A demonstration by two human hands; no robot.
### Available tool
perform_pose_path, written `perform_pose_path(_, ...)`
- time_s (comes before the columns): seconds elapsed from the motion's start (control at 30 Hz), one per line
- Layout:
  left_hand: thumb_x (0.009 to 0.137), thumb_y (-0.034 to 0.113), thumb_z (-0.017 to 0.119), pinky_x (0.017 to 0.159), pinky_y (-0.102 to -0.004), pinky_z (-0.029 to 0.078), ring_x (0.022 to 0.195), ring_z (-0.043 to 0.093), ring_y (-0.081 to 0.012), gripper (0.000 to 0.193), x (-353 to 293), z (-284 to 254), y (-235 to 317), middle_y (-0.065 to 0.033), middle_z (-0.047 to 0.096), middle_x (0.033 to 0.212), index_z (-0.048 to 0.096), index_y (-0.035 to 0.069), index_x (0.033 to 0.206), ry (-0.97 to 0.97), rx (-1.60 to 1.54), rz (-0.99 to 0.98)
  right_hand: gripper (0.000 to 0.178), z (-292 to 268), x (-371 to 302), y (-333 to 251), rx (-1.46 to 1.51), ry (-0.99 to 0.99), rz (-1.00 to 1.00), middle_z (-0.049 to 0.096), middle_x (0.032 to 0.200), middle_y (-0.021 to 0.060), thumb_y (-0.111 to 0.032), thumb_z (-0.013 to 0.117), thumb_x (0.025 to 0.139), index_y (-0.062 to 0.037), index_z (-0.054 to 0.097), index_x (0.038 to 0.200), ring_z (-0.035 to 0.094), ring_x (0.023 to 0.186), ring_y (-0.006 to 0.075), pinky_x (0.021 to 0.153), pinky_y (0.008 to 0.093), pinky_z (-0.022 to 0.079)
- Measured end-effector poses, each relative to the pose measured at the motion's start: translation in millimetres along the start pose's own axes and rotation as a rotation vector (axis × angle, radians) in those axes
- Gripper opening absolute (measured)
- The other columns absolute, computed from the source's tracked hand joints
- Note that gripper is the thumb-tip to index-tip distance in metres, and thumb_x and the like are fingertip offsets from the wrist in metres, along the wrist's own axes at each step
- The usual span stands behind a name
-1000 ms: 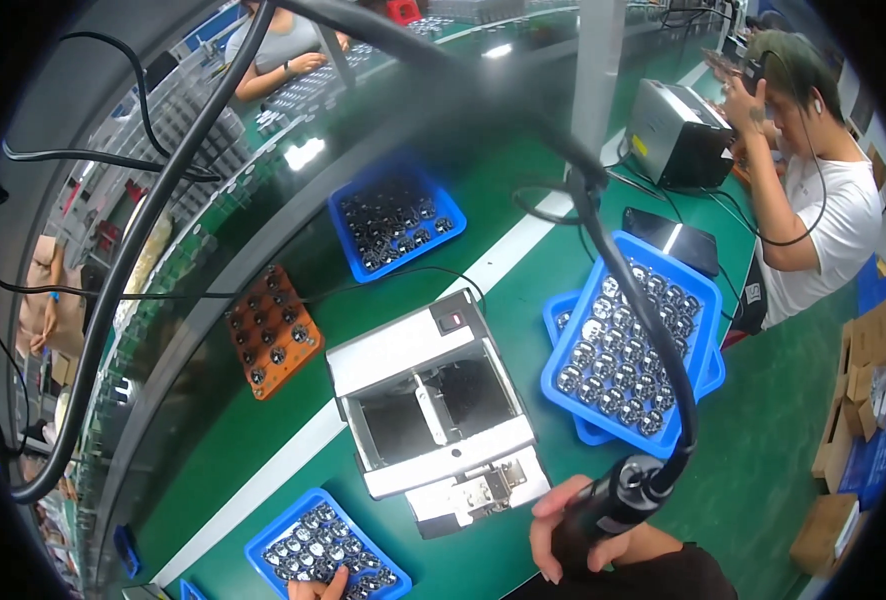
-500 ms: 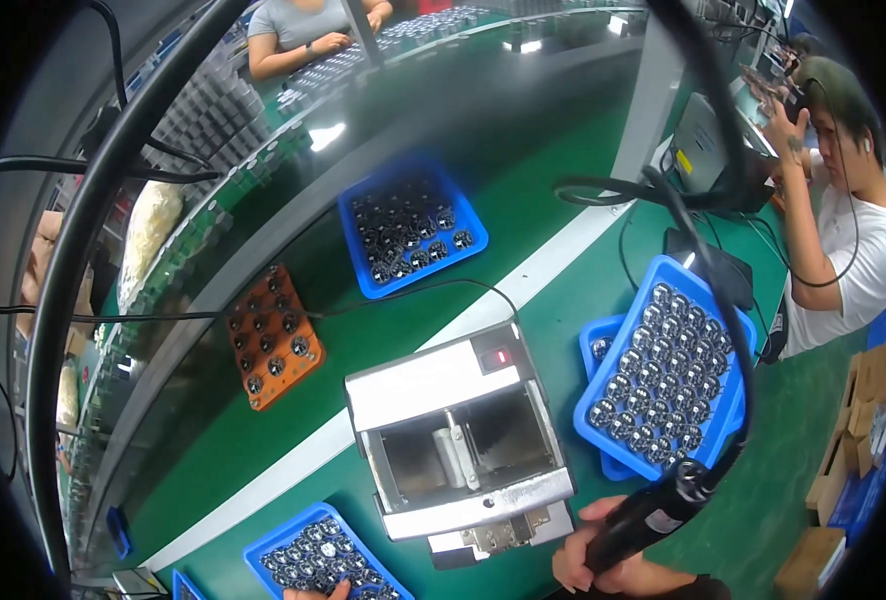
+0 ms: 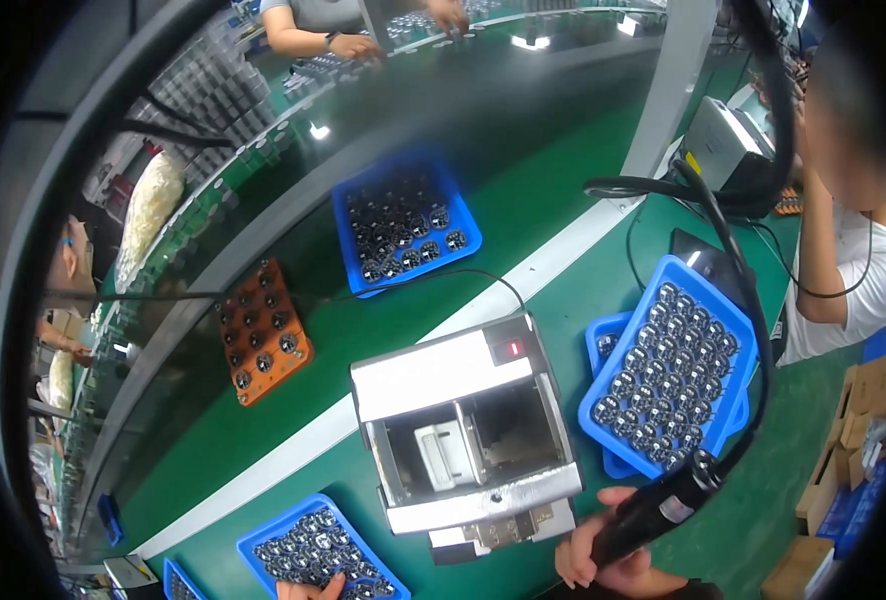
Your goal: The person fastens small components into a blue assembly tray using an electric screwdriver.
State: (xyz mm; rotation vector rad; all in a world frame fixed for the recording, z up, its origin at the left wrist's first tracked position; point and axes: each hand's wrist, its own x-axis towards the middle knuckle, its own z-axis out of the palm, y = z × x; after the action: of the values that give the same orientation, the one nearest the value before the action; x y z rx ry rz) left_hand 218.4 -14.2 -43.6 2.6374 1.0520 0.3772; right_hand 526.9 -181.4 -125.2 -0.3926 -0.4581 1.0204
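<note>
My right hand (image 3: 611, 560), at the lower right, is wrapped round a black corded electric screwdriver (image 3: 653, 508). It tilts upward to the right, and its working tip is hidden. At the lower edge my left hand (image 3: 310, 588) reaches over a blue tray (image 3: 248, 545) of small round black parts with metal bits (image 3: 313, 545). Only its fingertips show, set apart on the near parts, with no held piece visible. Between the hands stands a silver metal machine (image 3: 433, 385) with an open hopper and a lit red switch.
Blue trays (image 3: 588, 415) of round parts are stacked at right. Another blue tray (image 3: 468, 245) and an orange fixture (image 3: 293, 365) holding parts lie beyond the machine. A black cable (image 3: 443, 275) crosses behind it. Co-workers sit at the far side (image 3: 353, 45) and right (image 3: 833, 330).
The whole view has shifted slightly. My left hand reaches a little further into the tray. The machine's inner block has shifted. The far co-worker's hands have moved.
</note>
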Motion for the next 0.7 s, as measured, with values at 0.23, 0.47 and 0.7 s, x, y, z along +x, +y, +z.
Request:
perform_pose_path(0.23,0.070,0.039,0.081,0.073,-0.0422,0.041,0.071,0.048,-0.0286,0.054,1.4,20.0,-20.9,-0.0073,0.049,0.075,0.076,0.002,0.109,0.058,0.015,0.188,0.080,-17.0,19.7,-14.1,-0.074,-0.108,0.044,0.055,0.067,0.0106,-0.072,0.044,0.098,-0.0189,0.021,0.152,0.053,0.051,0.0212,0.051,0.0354,0.047)
perform_pose_path(0.47,0.078,0.028,0.078,0.069,-0.0431,0.046,0.070,0.057,-0.0282,0.035,-6.4,28.7,-33.8,-0.0060,0.056,0.074,0.078,0.002,0.103,0.170,0.073,0.556,0.082,46.2,55.1,-39.2,-0.408,-0.051,-0.128,0.045,0.058,0.0006,-0.077,0.040,0.095,-0.0123,0.027,0.142,0.044,0.039,0.0141,0.037,0.0291,0.039)
perform_pose_path(0.7,0.073,0.017,0.082,0.052,-0.0318,0.031,0.054,0.040,-0.0148,0.023,-6.9,33.6,-32.4,0.0025,0.038,0.063,0.077,0.004,0.091,0.214,0.066,0.917,0.079,73.5,113.8,-30.7,-0.702,-0.115,-0.571,0.047,0.062,0.0028,-0.075,0.044,0.096,-0.0148,0.030,0.145,0.046,0.043,0.0140,0.042,0.0290,0.043)
